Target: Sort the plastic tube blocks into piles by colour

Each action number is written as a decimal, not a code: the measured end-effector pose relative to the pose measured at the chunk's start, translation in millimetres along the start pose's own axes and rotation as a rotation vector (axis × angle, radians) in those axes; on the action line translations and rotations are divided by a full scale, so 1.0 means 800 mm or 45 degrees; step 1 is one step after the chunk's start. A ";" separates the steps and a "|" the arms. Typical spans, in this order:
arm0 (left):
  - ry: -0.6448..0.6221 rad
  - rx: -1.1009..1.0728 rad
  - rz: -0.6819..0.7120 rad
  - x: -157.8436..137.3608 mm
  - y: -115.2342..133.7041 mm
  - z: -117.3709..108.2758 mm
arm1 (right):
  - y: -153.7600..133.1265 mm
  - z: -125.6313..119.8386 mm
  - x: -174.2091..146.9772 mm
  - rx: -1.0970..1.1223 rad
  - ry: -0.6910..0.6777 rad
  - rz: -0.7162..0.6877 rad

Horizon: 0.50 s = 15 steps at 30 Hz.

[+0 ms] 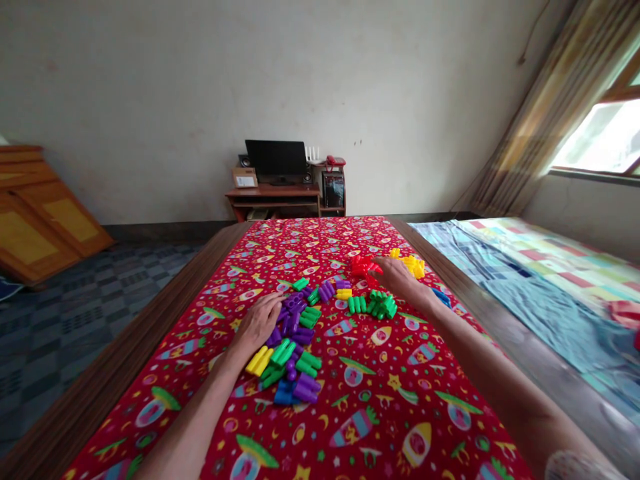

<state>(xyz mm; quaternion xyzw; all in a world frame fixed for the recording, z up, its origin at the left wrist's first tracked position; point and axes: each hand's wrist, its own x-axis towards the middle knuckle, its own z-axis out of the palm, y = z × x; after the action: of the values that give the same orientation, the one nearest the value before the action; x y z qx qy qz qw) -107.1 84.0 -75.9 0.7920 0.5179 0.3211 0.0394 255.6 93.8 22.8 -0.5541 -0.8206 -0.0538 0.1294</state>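
My left hand [260, 320] lies palm down with fingers stretched out, touching the left side of a loose heap of plastic building blocks. Purple blocks [295, 313] make up much of this heap. Mixed among them are green blocks [309, 363], a yellow block [259, 361] and a blue block [285, 392]. Farther off on the right, my right hand [395, 275] has its fingers closed on a red block at the pile of red blocks [361, 266]. Yellow blocks [414, 266] sit just beyond that hand. Nearer me is a cluster of green blocks [383, 305].
A red patterned cloth [350, 413] covers the middle of the long table. Blue blocks [442, 297] lie partly behind my right forearm. A bed [530, 280] stands on the right, a wooden cabinet [50, 213] on the left. A desk with a monitor [277, 160] is against the wall.
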 end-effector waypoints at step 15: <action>-0.002 0.001 -0.016 -0.001 0.000 0.000 | -0.002 0.033 0.053 -0.074 -0.393 0.304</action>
<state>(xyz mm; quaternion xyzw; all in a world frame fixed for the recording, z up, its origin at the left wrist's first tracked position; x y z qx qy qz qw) -107.4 83.8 -76.2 0.7889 0.5230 0.3199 0.0415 235.2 137.1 9.0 -0.6526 -0.7573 0.0238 -0.0086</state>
